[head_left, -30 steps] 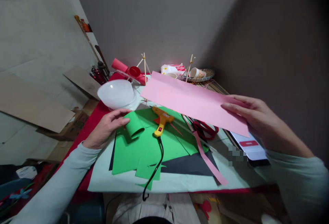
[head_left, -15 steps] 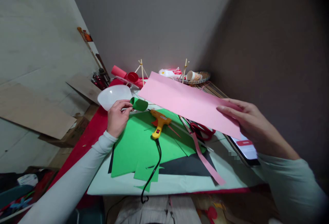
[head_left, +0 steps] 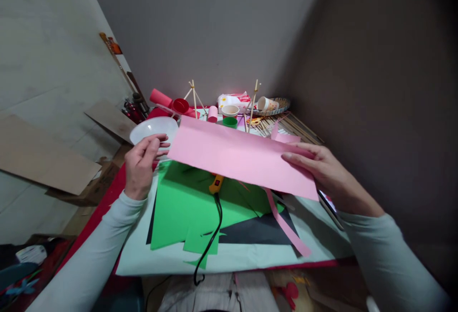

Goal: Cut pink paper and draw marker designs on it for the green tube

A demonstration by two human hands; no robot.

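My right hand (head_left: pixel 313 164) pinches the right end of a long pink paper sheet (head_left: pixel 236 154), thumb on top, holding it tilted above the table. Near the sheet's left edge is my left hand (head_left: pixel 141 163), fingers loosely apart with nothing seen in them. Under the sheet, a yellow glue gun (head_left: pixel 216 184) shows only its handle; the rest is covered. Its black cord (head_left: pixel 215 228) runs over green paper (head_left: pixel 171 216) toward the front edge. A pink paper strip (head_left: pixel 286 226) sticks out below the sheet.
A white bowl (head_left: pixel 153 128) sits beside my left hand. Behind the sheet are stick tripods (head_left: pixel 193 95), a green ring (head_left: pixel 230 122), paper cups (head_left: pixel 230 110), pink rolls (head_left: pixel 161 97) and thin sticks (head_left: pixel 300 128). Black paper (head_left: pixel 257 232) lies under the green. Walls stand close behind.
The pink sheet has moved left and lower, now covering most of the glue gun and the red scissors. The small green paper roll is gone from my left hand, which has shifted left.
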